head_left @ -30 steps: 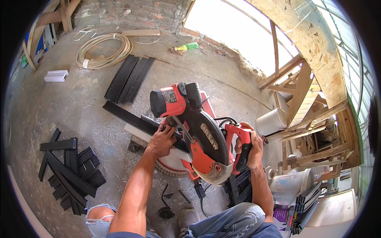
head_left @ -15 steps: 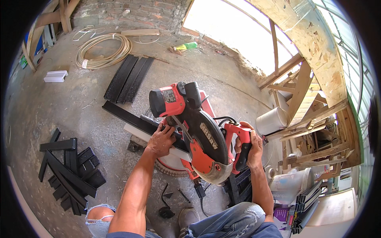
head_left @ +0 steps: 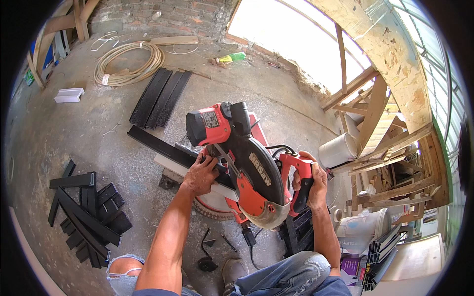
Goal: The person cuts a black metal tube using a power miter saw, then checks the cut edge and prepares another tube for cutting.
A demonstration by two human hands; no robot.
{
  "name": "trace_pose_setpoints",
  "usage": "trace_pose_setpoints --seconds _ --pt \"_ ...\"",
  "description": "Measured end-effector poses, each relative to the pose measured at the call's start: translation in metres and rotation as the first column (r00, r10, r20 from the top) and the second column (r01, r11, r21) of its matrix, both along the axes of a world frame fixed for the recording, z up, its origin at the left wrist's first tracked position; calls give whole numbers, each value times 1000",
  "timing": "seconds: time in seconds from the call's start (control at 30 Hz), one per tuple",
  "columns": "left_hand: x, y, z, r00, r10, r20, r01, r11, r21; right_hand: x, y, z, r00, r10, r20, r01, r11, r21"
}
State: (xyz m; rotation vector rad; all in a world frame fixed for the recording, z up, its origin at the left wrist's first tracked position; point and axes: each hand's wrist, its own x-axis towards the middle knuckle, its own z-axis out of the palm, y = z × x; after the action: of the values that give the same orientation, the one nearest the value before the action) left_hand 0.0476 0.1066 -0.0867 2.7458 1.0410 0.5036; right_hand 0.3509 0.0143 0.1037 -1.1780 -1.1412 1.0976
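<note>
Both hands are on the red mitre saw (head_left: 237, 163), which stands on the concrete floor (head_left: 89, 133) in front of the person's knees. Left hand (head_left: 200, 173) presses flat, fingers spread and curled over the edge, on a long black profile (head_left: 158, 145) that lies across the saw's table and runs out toward the far left; the hand sits just beside the blade guard (head_left: 261, 185). Right hand (head_left: 310, 183) is clenched around the saw's red-and-black handle (head_left: 298, 182), on the right side of the guard.

Left of the saw, a heap of short black offcuts (head_left: 86, 214) lies near the left edge of the floor. Farther back, three long black strips (head_left: 160, 96) lie side by side, with a coil of pale hose (head_left: 129, 64) beyond them toward the brick wall (head_left: 163, 17). A small white rectangular block (head_left: 69, 94) sits near the far left (its face is too small to read). A green bottle with a yellow end (head_left: 232, 57) lies at the foot of the wall. Right of the saw stands a white bucket (head_left: 338, 149), tilted, and lower down a white tub (head_left: 363, 228); beside it, near the right knee, lies a purple-and-white printed package (head_left: 350, 266).
</note>
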Motion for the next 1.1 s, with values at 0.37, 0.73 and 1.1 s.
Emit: trace_pose_setpoints --seconds 0.37,0.73,1.1 --pt "-1 0 2 1000 -5 4 5 1000 8 0 0 0 1000 -7 24 7 1000 3" --pt "0 0 2 1000 -3 -5 3 1000 9 1 -1 0 1000 1 19 -2 1000 4" --pt "0 1 -2 1000 -1 -5 1 1000 11 1 0 -2 1000 -1 11 1 1000 1"
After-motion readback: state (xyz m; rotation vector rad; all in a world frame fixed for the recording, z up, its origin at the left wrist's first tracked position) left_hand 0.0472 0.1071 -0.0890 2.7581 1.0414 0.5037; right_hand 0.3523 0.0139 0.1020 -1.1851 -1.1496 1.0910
